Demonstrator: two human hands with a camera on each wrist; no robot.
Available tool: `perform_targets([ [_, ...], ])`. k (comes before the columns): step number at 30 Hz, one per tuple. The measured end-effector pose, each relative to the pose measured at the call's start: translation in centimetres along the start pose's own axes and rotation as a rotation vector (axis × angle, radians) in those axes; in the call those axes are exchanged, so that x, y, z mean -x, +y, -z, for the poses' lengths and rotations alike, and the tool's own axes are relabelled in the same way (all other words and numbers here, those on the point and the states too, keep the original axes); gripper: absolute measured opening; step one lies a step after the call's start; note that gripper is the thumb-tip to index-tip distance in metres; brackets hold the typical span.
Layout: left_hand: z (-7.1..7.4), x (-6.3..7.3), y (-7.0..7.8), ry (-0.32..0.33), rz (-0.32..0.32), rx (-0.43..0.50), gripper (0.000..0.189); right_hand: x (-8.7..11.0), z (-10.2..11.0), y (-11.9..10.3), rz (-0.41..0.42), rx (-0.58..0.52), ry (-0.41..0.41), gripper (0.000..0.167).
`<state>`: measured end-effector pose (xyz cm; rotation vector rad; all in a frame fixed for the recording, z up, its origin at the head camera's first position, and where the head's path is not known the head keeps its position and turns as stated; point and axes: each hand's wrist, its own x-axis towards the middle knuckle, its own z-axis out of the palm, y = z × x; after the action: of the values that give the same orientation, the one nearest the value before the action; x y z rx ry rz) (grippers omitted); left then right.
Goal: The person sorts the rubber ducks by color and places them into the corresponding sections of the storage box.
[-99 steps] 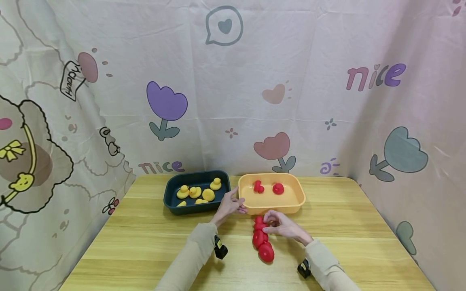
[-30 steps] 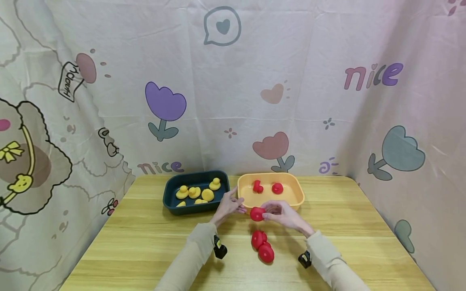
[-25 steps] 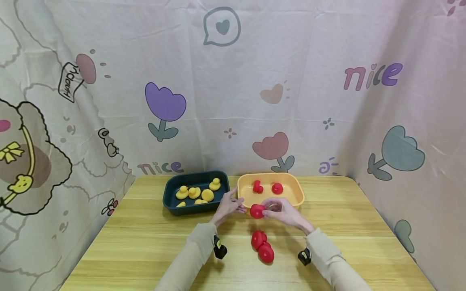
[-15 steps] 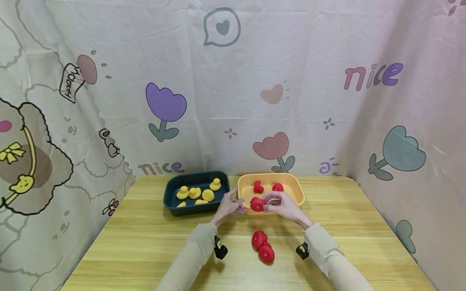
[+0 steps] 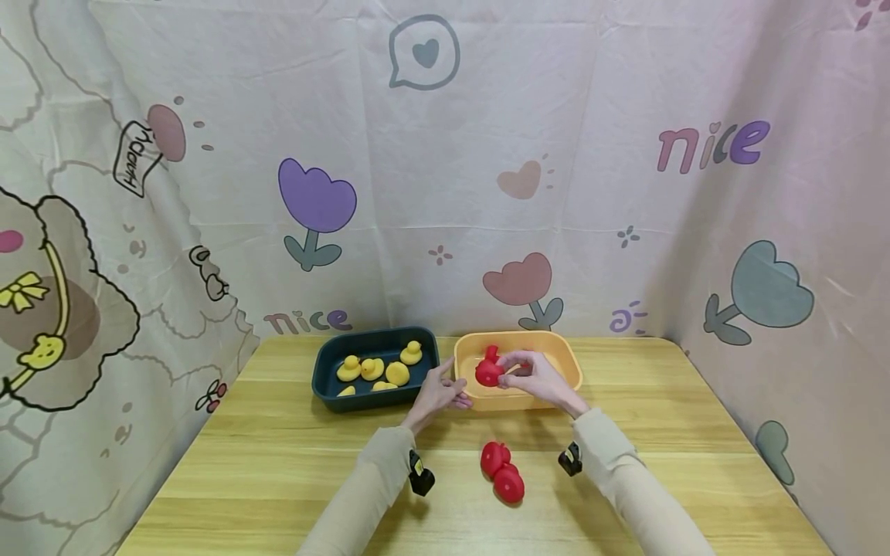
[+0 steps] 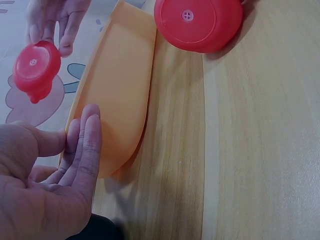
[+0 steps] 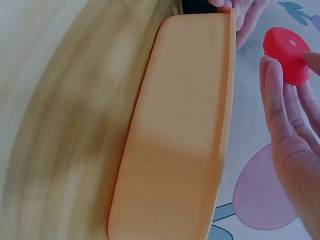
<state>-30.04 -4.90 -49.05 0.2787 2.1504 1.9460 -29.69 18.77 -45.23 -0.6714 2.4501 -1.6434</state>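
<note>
My right hand (image 5: 538, 377) pinches a red rubber duck (image 5: 489, 374) over the orange bin (image 5: 518, 403), with the flat underside turned toward me. In the right wrist view the red duck (image 7: 287, 52) is held between thumb and fingertips above the bin's rim. Behind it in the bin another red duck (image 5: 492, 352) shows; one more is mostly covered by my right hand. My left hand (image 5: 436, 394) holds the bin's left end, its thumb and fingers pinching the rim in the left wrist view. Two red ducks (image 5: 509, 484) lie touching on the table in front.
A dark blue bin (image 5: 396, 398) with several yellow ducks (image 5: 398, 373) stands left of the orange one, just beyond my left hand. A patterned cloth (image 5: 445, 193) hangs behind the wooden table (image 5: 278, 463).
My right hand picked up a red duck from the row on the table, then raised it forward past the front rim to over the orange bin. My left hand stayed at the bin.
</note>
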Motion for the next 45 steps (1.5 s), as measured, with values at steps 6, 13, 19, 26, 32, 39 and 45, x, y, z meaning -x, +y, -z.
perform_targets([
  [6, 0.0, 0.1, 0.0, -0.004, -0.007, 0.012, 0.069, -0.7, 0.1, 0.1, -0.016, 0.023, -0.009, 0.029],
  [13, 0.0, 0.2, -0.1, -0.007, -0.006, 0.021, 0.069, -1.7, 0.0, 0.6, -0.016, 0.011, -0.020, 0.027],
  [19, 0.0, 0.2, -0.2, -0.003, 0.003, 0.026, 0.068, -2.3, -0.2, 0.9, -0.035, 0.013, -0.040, 0.028],
  [26, -0.2, 0.2, -0.1, 0.009, 0.011, -0.002, 0.068, -2.4, -0.5, 1.7, -0.045, 0.038, -0.029, 0.028],
  [32, -0.2, 0.1, -0.1, 0.002, -0.007, 0.003, 0.068, -2.4, -0.7, 2.2, -0.034, 0.023, -0.027, 0.027],
  [39, -0.1, 0.0, -0.1, -0.001, -0.005, 0.010, 0.068, -2.4, -0.7, 2.4, -0.013, -0.019, -0.017, 0.029],
  [45, 0.0, 0.1, 0.1, 0.001, 0.000, -0.002, 0.068, -2.1, -0.3, 1.9, 0.015, -0.014, 0.011, 0.029],
])
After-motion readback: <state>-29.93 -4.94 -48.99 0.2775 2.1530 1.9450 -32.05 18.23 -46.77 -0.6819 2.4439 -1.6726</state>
